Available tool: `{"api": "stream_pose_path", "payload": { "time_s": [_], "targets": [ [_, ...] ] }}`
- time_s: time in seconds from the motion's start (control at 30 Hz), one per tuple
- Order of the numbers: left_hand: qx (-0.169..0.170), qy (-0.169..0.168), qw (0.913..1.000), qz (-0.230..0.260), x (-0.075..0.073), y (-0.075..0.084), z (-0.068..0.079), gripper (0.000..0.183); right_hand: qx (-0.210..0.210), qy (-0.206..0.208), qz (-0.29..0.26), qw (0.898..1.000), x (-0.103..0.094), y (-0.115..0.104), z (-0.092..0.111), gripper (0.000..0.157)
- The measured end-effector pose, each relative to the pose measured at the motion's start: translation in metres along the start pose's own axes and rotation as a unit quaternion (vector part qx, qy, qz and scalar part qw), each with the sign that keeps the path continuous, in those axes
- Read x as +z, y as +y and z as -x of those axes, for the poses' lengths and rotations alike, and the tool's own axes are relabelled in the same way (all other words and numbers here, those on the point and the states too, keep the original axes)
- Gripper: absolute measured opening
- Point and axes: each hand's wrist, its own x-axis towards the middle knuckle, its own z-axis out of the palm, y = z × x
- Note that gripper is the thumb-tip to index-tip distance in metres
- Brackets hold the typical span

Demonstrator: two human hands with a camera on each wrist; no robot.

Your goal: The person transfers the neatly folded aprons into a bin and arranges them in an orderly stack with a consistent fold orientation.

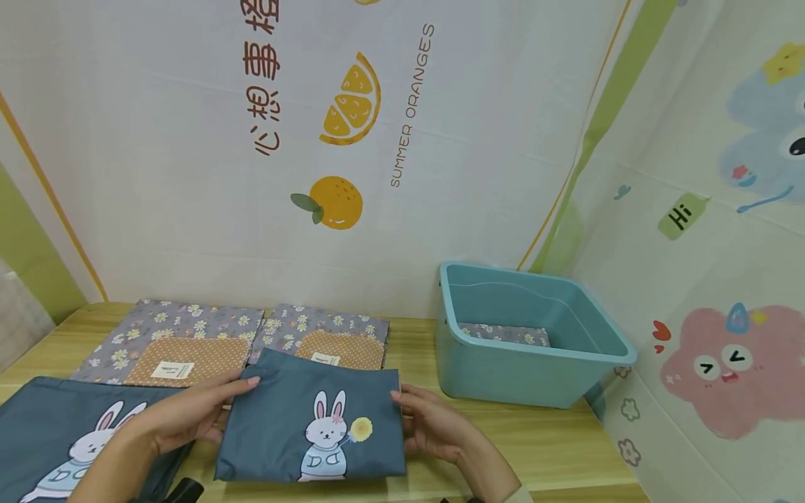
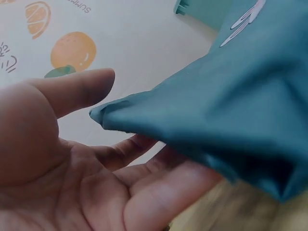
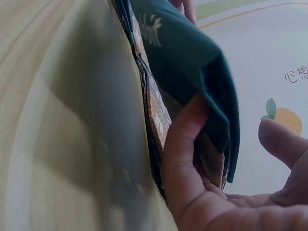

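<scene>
A folded dark teal cloth point(image 1: 270, 426) with a rabbit print is held up between my two hands, above the table. At its left edge is my left hand point(image 1: 195, 412), the thumb over the edge. The left wrist view shows that hand's fingers point(image 2: 173, 185) beneath a corner of the cloth point(image 2: 192, 106). At the right edge my right hand point(image 1: 434, 426) holds the other end. Its fingers are bent against the folded layers point(image 3: 216, 96) in the right wrist view, with the thumb on the outer side.
Another teal rabbit-print cloth point(image 1: 50, 412) lies at left. Behind are two grey floral cloths point(image 1: 182, 321) point(image 1: 352, 325) with brown dotted patches. A blue-green bin point(image 1: 509, 370) at back right contains a floral cloth point(image 1: 503, 334). Printed sheets point(image 1: 472, 175) hang around the wooden table point(image 1: 503, 433).
</scene>
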Motion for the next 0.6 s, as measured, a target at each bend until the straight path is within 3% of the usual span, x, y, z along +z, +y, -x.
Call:
{"api": "stream_pose_path", "payload": {
  "time_s": [0.3,0.6],
  "targets": [
    [0.032,-0.022,0.9989,0.029,-0.0035,-0.0033,0.0004,0.089,-0.011,-0.016,0.009,1.0,-0.0062,-0.0025,0.0018,0.06],
    [0.056,-0.04,0.9961,0.055,-0.0048,-0.0049,-0.0033,0.087,-0.014,0.007,-0.013,1.0,-0.0069,-0.005,0.0019,0.071]
  ]
}}
